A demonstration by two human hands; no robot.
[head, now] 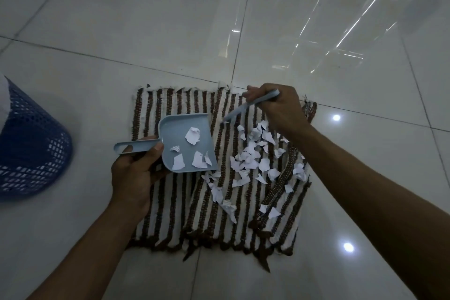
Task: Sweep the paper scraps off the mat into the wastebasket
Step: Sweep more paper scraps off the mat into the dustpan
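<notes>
Glossy tiled floor [243, 19]; striped mat [170, 202], scraps being swept.
Dustpan [187, 143] is gripped by left hand [132, 173], brush [250, 105] by right hand [280, 109], fingers closed; paper scraps [253, 163] at three o'clock should be drawn panward; wastebasket [31, 143] at nine.

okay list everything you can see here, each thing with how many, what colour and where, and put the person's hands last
Mat: one, brown and white stripes, on the floor at centre.
Paper scraps: many, white, scattered over the mat's right half.
Dustpan: one, pale blue, over the mat's left part, holding about six scraps.
Brush: one, pale blue, above the scraps near the mat's far edge.
Wastebasket: one, blue mesh, at the left edge of the view.
Floor: glossy white tiles, all around.
Left hand: holds the dustpan's handle.
Right hand: holds the brush.
</notes>
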